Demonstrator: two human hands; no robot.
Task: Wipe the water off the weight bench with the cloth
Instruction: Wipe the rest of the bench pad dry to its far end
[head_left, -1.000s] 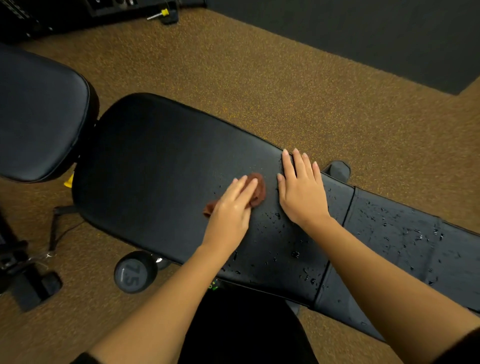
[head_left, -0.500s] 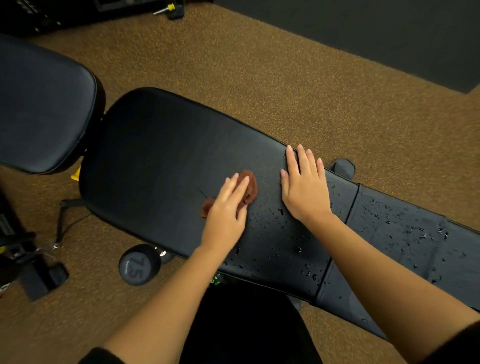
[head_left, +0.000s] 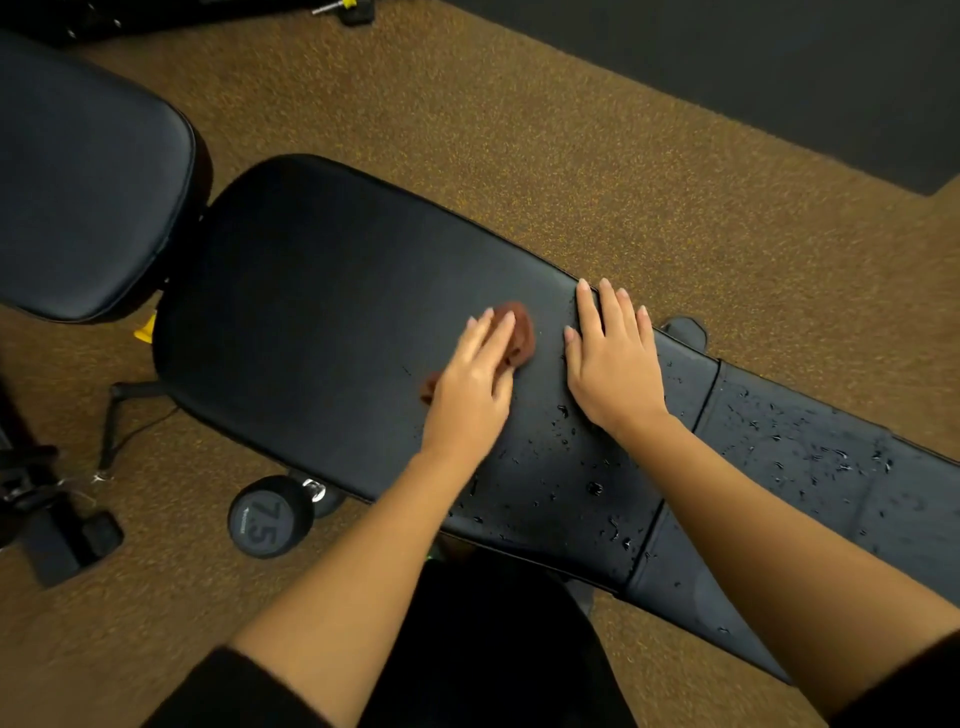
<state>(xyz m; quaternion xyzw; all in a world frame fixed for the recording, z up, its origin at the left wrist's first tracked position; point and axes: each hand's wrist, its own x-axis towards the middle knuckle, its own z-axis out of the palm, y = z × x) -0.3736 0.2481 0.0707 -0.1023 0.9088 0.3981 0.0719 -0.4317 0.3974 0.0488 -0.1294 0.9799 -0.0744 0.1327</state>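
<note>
- Black padded weight bench (head_left: 337, 312) runs from upper left to lower right over a brown speckled floor (head_left: 519, 130), seen from above
- Reddish-brown cloth (head_left: 522, 332) lies bunched on the middle of the bench pad, pinned under the left hand (head_left: 470, 387)
- Left fingers (head_left: 488, 338) are straight and held close together, laid flat on top of the cloth, not curled round it; most of the cloth pokes out beyond and to the right of the fingertips, and a small corner shows at the hand's left edge
- Right hand (head_left: 613, 364) rests palm down on the bare pad just beside the cloth, apart from it, fingers straight and slightly spread, holding nothing; its fingertips reach the far edge of the bench
- Water drops (head_left: 592, 488) speckle the pad near both wrists and across the narrower section to the right; the pad left of the cloth looks matte and dry
- Dumbbell (head_left: 270, 517) marked 7.5 lies on the floor at the bench's near edge
</note>
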